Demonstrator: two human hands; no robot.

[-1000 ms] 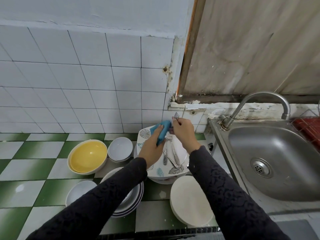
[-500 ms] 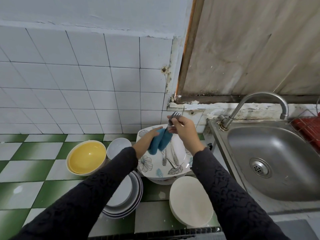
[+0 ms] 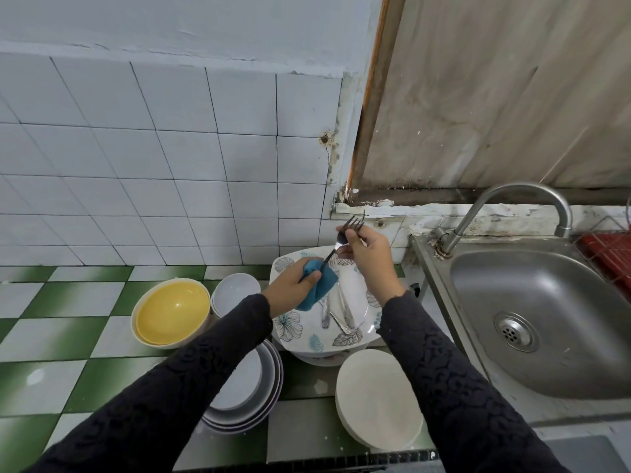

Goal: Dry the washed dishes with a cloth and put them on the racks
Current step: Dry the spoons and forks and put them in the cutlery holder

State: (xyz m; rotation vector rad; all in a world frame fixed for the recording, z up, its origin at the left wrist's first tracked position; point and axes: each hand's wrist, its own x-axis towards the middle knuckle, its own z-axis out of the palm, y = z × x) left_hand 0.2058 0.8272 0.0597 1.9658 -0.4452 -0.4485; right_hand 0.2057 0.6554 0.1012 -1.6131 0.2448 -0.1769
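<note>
My right hand (image 3: 367, 254) pinches a metal fork (image 3: 341, 238) near its head, tines pointing up. My left hand (image 3: 290, 286) grips a blue cloth (image 3: 319, 285) wrapped around the fork's handle. Both hands hover over a leaf-patterned plate (image 3: 293, 327) that carries more cutlery (image 3: 336, 314). A red rack (image 3: 606, 252) shows at the right edge, past the sink.
On the green-and-white tiled counter stand a yellow bowl (image 3: 172, 312), a small white bowl (image 3: 237, 288), a stack of grey plates (image 3: 252, 390) and an upturned cream plate (image 3: 377, 401). A steel sink (image 3: 543, 319) with a tap (image 3: 505, 208) lies to the right.
The cloth in my left hand has slid down from the fork's head to its handle. My right hand has lifted the fork slightly, baring the tines.
</note>
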